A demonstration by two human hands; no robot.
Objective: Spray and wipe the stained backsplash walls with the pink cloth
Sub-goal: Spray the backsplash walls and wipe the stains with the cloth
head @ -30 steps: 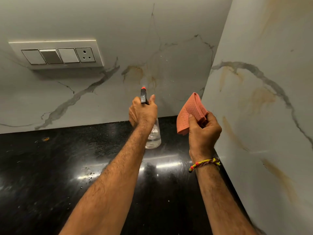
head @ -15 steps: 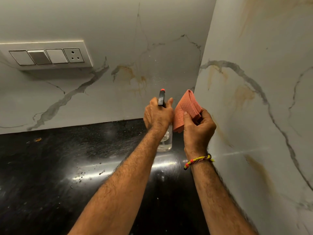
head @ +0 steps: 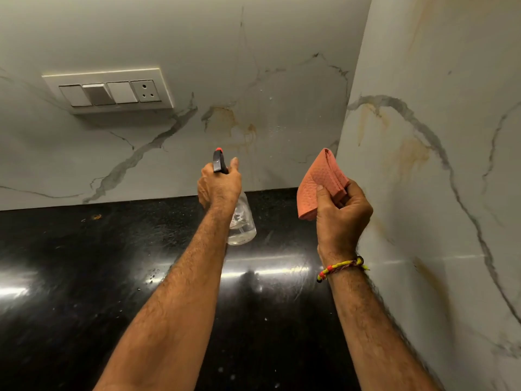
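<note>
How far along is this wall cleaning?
Early. Droplets bead on the back wall near its brown stain. The left hand aims the spray bottle; the right hand holds the pink cloth off the wall. Stains on the side wall remain unwiped.

One spray bottle (head: 242, 221), one cloth (head: 318, 184), three switches (head: 98, 93), one socket (head: 146, 91)

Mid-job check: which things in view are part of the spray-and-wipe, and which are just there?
Part of the job:
spray bottle, held in the left hand
pink cloth, folded, held in the right hand
back wall and side wall, both with brown stains

Just there:
switch panel on the back wall
black counter
</note>
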